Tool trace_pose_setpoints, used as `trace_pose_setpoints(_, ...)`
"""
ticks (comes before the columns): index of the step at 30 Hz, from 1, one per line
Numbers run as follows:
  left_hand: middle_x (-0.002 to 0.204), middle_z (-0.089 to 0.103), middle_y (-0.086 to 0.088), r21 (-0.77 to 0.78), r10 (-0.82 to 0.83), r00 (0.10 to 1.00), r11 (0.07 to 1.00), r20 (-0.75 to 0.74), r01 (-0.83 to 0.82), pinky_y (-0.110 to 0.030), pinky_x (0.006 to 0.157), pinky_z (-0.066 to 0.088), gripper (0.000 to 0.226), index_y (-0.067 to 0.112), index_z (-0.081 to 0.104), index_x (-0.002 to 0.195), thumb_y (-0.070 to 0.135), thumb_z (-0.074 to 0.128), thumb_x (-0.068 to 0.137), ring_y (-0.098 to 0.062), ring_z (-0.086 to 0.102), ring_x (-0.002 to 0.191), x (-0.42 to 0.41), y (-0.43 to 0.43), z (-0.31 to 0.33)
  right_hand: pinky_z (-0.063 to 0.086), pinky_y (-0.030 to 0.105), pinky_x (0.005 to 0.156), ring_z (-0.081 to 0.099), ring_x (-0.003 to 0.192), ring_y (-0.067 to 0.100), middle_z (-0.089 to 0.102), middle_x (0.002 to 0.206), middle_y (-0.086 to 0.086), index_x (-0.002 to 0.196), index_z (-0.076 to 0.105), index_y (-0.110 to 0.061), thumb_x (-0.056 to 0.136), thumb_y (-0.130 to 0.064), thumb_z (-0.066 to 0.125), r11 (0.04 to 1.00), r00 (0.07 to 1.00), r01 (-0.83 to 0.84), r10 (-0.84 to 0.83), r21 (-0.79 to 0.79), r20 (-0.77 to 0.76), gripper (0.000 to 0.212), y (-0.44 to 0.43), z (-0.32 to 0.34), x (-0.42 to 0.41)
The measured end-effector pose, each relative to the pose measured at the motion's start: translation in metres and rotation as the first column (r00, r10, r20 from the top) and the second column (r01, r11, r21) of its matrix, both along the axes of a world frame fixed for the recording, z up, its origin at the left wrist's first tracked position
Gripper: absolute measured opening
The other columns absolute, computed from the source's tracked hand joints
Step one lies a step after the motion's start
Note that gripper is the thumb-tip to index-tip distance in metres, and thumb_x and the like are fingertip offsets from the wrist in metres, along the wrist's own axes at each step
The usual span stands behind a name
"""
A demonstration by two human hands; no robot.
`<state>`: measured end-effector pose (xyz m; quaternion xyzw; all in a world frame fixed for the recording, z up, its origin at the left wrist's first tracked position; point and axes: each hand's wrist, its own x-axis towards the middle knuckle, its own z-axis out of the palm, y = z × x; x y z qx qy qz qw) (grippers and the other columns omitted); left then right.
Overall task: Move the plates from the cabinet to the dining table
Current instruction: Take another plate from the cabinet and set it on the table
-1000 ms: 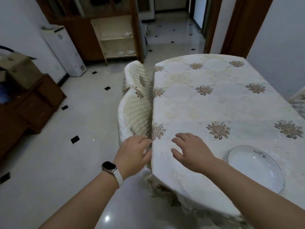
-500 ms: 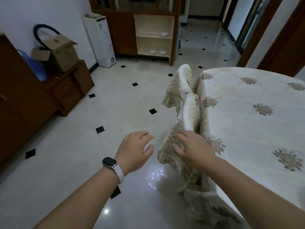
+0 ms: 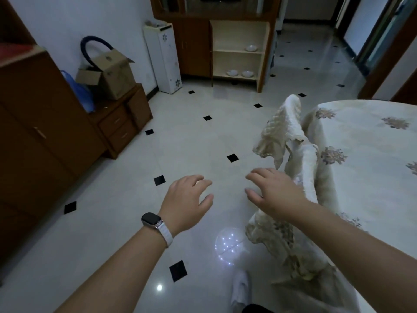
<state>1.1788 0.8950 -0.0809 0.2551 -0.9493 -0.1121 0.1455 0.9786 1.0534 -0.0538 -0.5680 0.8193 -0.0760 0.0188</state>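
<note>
Across the room the open cabinet point(image 3: 261, 57) has pale shelves. One white plate point(image 3: 251, 48) lies on its upper shelf, and two more, a plate point(image 3: 232, 72) and a plate point(image 3: 247, 73), lie on the bottom shelf. The dining table point(image 3: 370, 159), under a cream flowered cloth, fills the right side. My left hand point(image 3: 186, 199), with a watch on the wrist, and my right hand point(image 3: 274, 190) hang over the floor, fingers spread and holding nothing. The right hand is just left of the table's near chair.
Two chairs with cream covers, a chair point(image 3: 285, 125) and a chair point(image 3: 304, 177), stand along the table's left edge. A dark wooden dresser point(image 3: 45, 136) with a cardboard box point(image 3: 110, 73) lines the left wall. A white appliance point(image 3: 163, 57) stands left of the cabinet. Tiled floor point(image 3: 180, 141) stretches between.
My view has swung left from the table toward the cabinet. The plate on the table has gone out of view. Both hands have left the table edge and now hover over the floor.
</note>
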Motion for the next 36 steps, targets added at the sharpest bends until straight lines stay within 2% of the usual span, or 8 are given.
trace_pose_setpoints(5, 0.126, 0.061, 0.000, 0.002, 0.066, 0.995, 0.998, 0.071, -0.066, -0.038, 0.101, 0.038, 0.050, 0.024, 0.062, 0.123, 0.050, 0.041, 0.088, -0.020, 0.053, 0.120, -0.018, -0.052, -0.007, 0.042, 0.037, 0.094, 0.056, 0.114, 0.025, 0.062, 0.126, 0.000, 0.122, 0.063, -0.020, 0.088, -0.053, 0.035, 0.999, 0.999, -0.040, 0.040, -0.005, 0.029, 0.055, -0.067, -0.022, -0.030)
trace_pose_setpoints(13, 0.126, 0.063, 0.000, -0.019, 0.135, 0.980, 0.991, 0.146, -0.133, -0.039, 0.099, 0.040, 0.049, 0.023, 0.063, 0.123, 0.051, 0.042, 0.089, -0.020, 0.055, 0.117, -0.088, -0.153, 0.000, 0.041, 0.038, 0.095, 0.055, 0.115, 0.024, 0.062, 0.123, -0.001, 0.117, 0.064, -0.022, 0.086, -0.057, 0.030, 0.997, 0.991, -0.080, 0.082, -0.018, 0.106, 0.058, -0.175, -0.028, -0.113)
trace_pose_setpoints(19, 0.122, 0.065, -0.002, -0.066, 0.101, 0.993, 0.993, 0.058, -0.097, -0.041, 0.095, 0.046, 0.045, 0.020, 0.066, 0.119, 0.047, 0.046, 0.089, -0.022, 0.058, 0.113, -0.157, -0.207, 0.019, 0.041, 0.039, 0.094, 0.054, 0.116, 0.024, 0.062, 0.125, -0.001, 0.118, 0.063, -0.021, 0.087, -0.058, 0.029, 0.996, 0.994, -0.089, 0.090, -0.019, 0.059, 0.058, -0.225, -0.011, -0.181)
trace_pose_setpoints(25, 0.125, 0.062, -0.009, -0.163, 0.047, 0.997, 0.985, -0.063, -0.057, -0.041, 0.096, 0.041, 0.041, 0.016, 0.066, 0.117, 0.041, 0.054, 0.087, -0.028, 0.057, 0.112, -0.201, -0.255, 0.026, 0.035, 0.039, 0.101, 0.045, 0.128, 0.022, 0.055, 0.135, -0.003, 0.126, 0.057, -0.024, 0.086, -0.061, 0.023, 0.997, 0.997, -0.075, 0.076, -0.028, 0.013, 0.064, -0.267, 0.008, -0.221)
trace_pose_setpoints(33, 0.124, 0.062, -0.007, -0.165, -0.019, 0.999, 0.986, -0.026, 0.014, -0.044, 0.098, 0.040, 0.044, 0.018, 0.066, 0.117, 0.046, 0.050, 0.087, -0.028, 0.056, 0.113, -0.255, -0.359, 0.006, 0.038, 0.039, 0.099, 0.049, 0.124, 0.023, 0.058, 0.132, -0.001, 0.124, 0.060, -0.021, 0.088, -0.057, 0.031, 0.998, 0.999, -0.034, 0.033, -0.047, -0.011, 0.058, -0.358, 0.001, -0.253)
trace_pose_setpoints(36, 0.121, 0.064, -0.005, -0.138, -0.033, 0.997, 0.990, -0.072, 0.023, -0.044, 0.097, 0.042, 0.041, 0.019, 0.067, 0.115, 0.044, 0.052, 0.087, -0.027, 0.057, 0.111, -0.277, -0.413, -0.003, 0.039, 0.039, 0.098, 0.051, 0.122, 0.024, 0.060, 0.129, 0.000, 0.122, 0.061, -0.021, 0.088, -0.056, 0.033, 0.999, 1.000, -0.009, 0.008, -0.035, -0.017, 0.056, -0.406, -0.003, -0.268)
